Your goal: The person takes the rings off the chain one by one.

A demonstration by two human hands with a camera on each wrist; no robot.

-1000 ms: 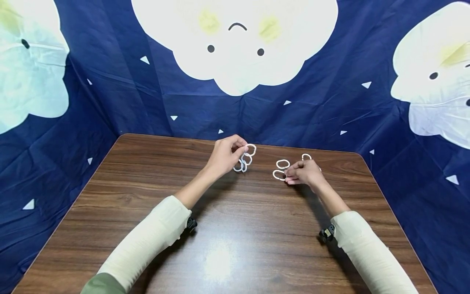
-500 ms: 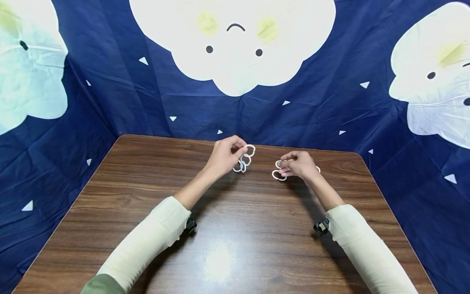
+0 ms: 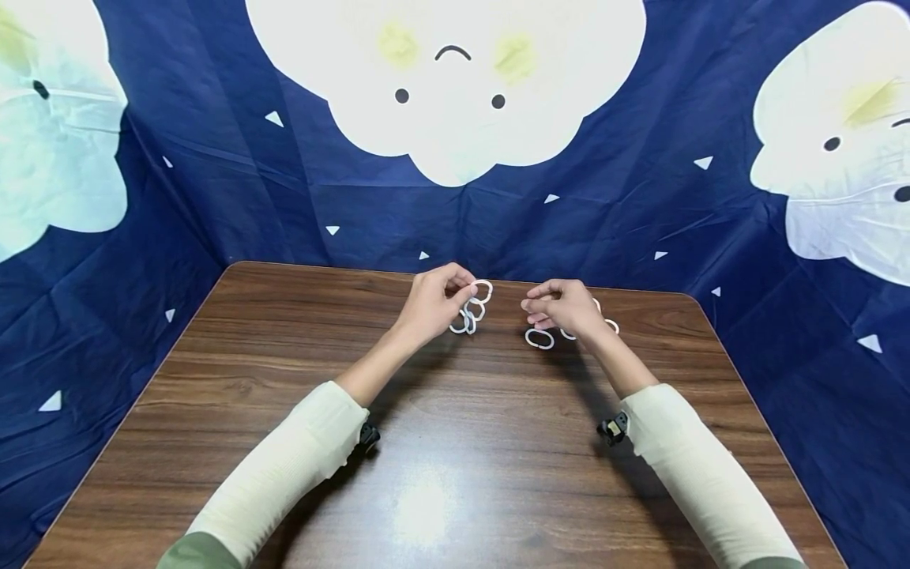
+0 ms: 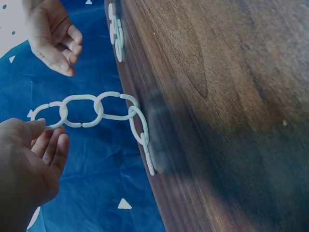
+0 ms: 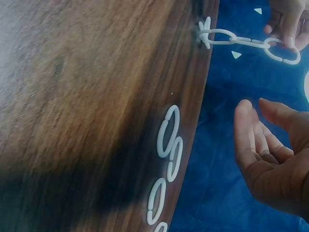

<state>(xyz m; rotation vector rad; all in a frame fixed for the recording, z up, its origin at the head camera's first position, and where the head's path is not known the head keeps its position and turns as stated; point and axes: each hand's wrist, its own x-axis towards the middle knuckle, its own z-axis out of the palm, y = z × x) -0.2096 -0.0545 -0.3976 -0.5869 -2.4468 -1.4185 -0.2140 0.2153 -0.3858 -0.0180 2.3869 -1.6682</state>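
In the head view my left hand (image 3: 435,300) pinches the top link of a short chain of white plastic links (image 4: 79,96) near the table's far edge. The left wrist view shows the chain running from thumb and fingers down to the tabletop, its lower links resting there. My right hand (image 3: 567,308) is raised beside it, thumb and fingers apart around nothing, as the right wrist view shows. Below that hand lie several loose white oval links (image 5: 163,128), the closest being a link (image 3: 540,348) just in front of the fingers. Others are partly hidden behind the right hand.
The brown wooden table (image 3: 455,427) ends just beyond both hands. Behind it hangs a dark blue cloth (image 3: 370,205) with white clouds and small triangles. A small black camera (image 3: 613,429) sits under the right sleeve.
My right hand has lifted from the loose links and moved left and away toward the far edge, uncovering the nearest link. The left hand keeps its hold on the chain in place.
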